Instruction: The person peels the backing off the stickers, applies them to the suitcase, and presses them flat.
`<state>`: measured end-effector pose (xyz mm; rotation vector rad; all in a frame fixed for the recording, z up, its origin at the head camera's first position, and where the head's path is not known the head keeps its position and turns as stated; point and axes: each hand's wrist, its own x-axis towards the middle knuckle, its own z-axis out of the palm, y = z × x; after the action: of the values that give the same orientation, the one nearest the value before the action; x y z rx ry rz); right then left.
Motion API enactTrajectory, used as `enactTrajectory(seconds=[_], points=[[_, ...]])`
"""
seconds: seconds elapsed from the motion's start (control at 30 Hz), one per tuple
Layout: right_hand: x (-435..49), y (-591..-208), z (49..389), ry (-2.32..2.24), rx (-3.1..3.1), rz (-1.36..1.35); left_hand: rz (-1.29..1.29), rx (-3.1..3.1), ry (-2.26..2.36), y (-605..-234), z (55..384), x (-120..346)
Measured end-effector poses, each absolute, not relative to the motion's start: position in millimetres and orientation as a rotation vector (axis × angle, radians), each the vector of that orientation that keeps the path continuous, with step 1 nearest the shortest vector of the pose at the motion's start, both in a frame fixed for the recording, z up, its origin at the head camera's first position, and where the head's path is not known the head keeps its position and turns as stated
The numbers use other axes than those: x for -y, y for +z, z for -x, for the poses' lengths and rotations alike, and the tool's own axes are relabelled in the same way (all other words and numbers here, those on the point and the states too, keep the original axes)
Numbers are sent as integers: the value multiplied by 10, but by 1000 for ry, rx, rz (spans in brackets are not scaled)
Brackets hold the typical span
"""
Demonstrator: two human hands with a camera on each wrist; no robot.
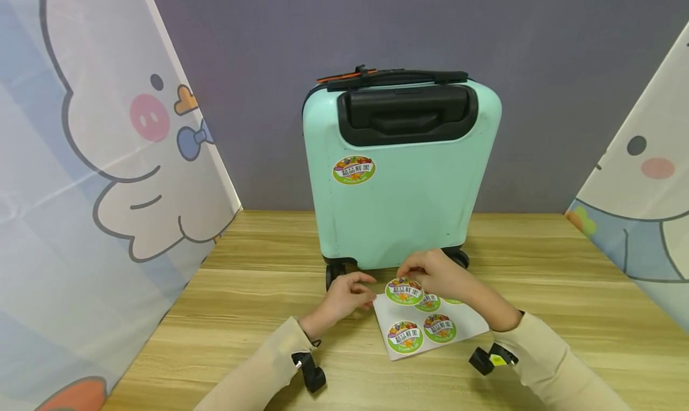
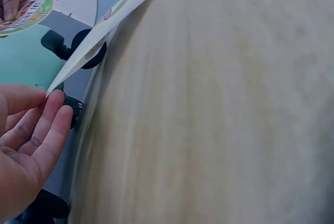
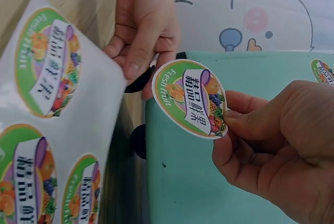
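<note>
- Pose of the left hand [image 1: 344, 296]: forearm in a pale sleeve [image 1: 264, 363] angled from the lower edge up to the right; thumb and fingertips pinch the near-left corner area of the sheet, remaining fingers extended.
- Surface [image 1: 258, 267]: wood-grain, beneath the suitcase and both hands.
- Applied sticker [image 1: 353, 170]: oval fruit label on the suitcase, below and left of its handle recess.
- Suitcase [image 1: 414, 207]: mint-green, upright on its black wheels [image 1: 335, 274], behind the hands; pull handle seated in the black recess [image 1: 406, 115]; contents hidden from view.
- Held sticker [image 1: 405, 292]: fruit label located above the far-left part of the sheet, in front of the suitcase, apart from it.
- Sticker sheet [image 1: 469, 322]: white, in front of the suitcase; carries sheet stickers [image 1: 405, 338], two fully visible along the near side and others partly covered behind them.
- Right hand [image 1: 433, 270]: back upward, forearm angled from the lower right up to the left; thumb and forefinger grip the edge of the held sticker.
</note>
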<state>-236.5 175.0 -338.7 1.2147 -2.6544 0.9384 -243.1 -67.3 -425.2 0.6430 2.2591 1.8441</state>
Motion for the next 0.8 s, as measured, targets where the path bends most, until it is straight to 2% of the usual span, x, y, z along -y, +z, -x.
enactTrajectory(seconds=[0.8], points=[[-1762,-3288,2385,971,2652,-1115,-655,-2282,1779,-4253,2431,778]])
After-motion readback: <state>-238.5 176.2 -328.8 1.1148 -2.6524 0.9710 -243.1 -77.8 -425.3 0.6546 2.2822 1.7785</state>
